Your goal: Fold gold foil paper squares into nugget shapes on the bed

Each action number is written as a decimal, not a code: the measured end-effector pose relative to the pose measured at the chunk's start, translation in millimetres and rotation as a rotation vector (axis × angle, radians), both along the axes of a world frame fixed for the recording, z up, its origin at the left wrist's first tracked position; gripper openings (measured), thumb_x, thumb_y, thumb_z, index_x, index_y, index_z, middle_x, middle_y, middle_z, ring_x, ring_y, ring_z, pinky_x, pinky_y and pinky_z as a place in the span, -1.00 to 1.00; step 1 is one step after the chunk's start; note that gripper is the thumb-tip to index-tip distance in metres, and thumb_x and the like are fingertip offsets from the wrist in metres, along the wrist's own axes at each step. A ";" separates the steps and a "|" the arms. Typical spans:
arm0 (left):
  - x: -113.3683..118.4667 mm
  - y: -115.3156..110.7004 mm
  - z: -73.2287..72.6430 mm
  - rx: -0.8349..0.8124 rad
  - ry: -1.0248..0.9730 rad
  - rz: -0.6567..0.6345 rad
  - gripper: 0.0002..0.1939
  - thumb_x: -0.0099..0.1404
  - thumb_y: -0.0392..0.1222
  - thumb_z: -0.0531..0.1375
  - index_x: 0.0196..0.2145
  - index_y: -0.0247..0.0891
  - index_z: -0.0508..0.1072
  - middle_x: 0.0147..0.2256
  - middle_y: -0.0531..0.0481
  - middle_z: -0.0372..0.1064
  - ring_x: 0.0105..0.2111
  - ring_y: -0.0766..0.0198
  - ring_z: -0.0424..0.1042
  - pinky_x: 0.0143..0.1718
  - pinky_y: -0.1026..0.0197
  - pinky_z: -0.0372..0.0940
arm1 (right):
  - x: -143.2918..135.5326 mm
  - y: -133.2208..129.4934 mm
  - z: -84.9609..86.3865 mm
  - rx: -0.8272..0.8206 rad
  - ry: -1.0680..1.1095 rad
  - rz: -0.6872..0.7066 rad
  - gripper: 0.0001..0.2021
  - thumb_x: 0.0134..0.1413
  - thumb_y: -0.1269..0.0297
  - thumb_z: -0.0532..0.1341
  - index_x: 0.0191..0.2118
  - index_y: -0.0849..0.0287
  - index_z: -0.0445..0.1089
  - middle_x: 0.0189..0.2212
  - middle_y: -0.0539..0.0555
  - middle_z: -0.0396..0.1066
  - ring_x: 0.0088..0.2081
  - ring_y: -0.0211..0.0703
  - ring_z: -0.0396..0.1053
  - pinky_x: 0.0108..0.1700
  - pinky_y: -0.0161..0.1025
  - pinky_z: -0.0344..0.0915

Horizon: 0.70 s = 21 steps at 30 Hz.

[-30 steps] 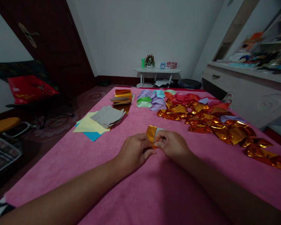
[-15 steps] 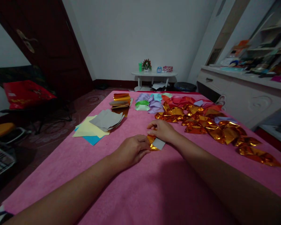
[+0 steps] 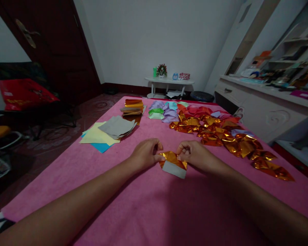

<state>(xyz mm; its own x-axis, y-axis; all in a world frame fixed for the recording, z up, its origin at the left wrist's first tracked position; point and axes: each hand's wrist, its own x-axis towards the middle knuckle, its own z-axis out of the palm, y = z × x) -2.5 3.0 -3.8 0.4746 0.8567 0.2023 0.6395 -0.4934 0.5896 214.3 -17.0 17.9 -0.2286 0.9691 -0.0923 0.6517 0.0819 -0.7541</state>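
Note:
A partly folded piece of gold foil paper [image 3: 172, 158] lies over the pink cloth, its grey underside showing as a band along the near edge. My left hand [image 3: 146, 152] pinches its left corner between thumb and fingers. At the opposite corner, my right hand [image 3: 191, 152] grips the paper with curled fingers. Beyond and to the right spreads a heap of folded gold foil pieces [image 3: 222, 133]. To the left of my hands are grey paper sheets [image 3: 116, 127] on top of yellow paper [image 3: 96, 134] and blue paper [image 3: 102, 147].
A stack of folded gold paper [image 3: 132, 108] stands at the table's far left. Purple and green folded pieces [image 3: 169, 115] and red ones [image 3: 199, 110] lie at the back. Pink cloth [image 3: 133, 208] covers the table. A white cabinet [image 3: 267, 102] stands on the right, a chair with a red bag [image 3: 28, 94] on the left.
The gold paper has been turned so its grey band faces me. My right hand has come nearer and now holds the right corner; my left hand has shifted slightly away from me.

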 end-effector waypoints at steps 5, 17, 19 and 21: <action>3.8 7.8 13.0 -0.138 0.152 -0.080 -0.81 0.01 -0.12 0.33 -0.42 -0.24 0.47 -0.46 0.09 0.38 -0.48 0.36 0.28 -0.50 0.34 0.03 | -5.5 -19.0 -0.4 -0.011 0.122 -0.038 -0.94 -0.24 0.42 0.20 -0.49 0.21 0.35 -0.67 -0.11 0.21 -0.61 -0.38 0.13 -0.59 -0.41 0.03; 19.5 41.3 43.6 0.287 0.357 -0.675 -0.94 0.08 -0.36 0.19 -0.50 -0.28 0.38 -0.48 0.02 0.39 -0.46 0.33 0.29 -0.45 0.29 0.03 | -8.2 -48.4 4.3 -0.108 0.197 0.025 -0.81 -0.13 0.44 0.11 -0.40 0.24 0.47 -0.55 -0.01 0.31 -0.56 -0.35 0.17 -0.53 -0.38 0.06; 26.2 49.9 43.1 0.375 0.370 -0.747 -0.95 0.13 -0.33 0.18 -0.48 -0.27 0.40 -0.43 -0.01 0.41 -0.41 0.29 0.31 -0.42 0.27 0.05 | -6.9 -49.2 2.0 0.027 0.117 0.081 -0.76 -0.15 0.49 0.12 -0.35 0.22 0.50 -0.46 0.01 0.31 -0.53 -0.34 0.18 -0.50 -0.36 0.08; 30.0 55.7 40.5 0.367 0.365 -0.756 -0.94 0.16 -0.32 0.18 -0.47 -0.27 0.41 -0.42 0.00 0.42 -0.39 0.29 0.32 -0.41 0.27 0.07 | -5.6 -49.6 -1.1 0.149 0.039 0.142 -0.72 -0.15 0.52 0.14 -0.28 0.20 0.51 -0.40 0.03 0.30 -0.48 -0.31 0.20 -0.47 -0.34 0.11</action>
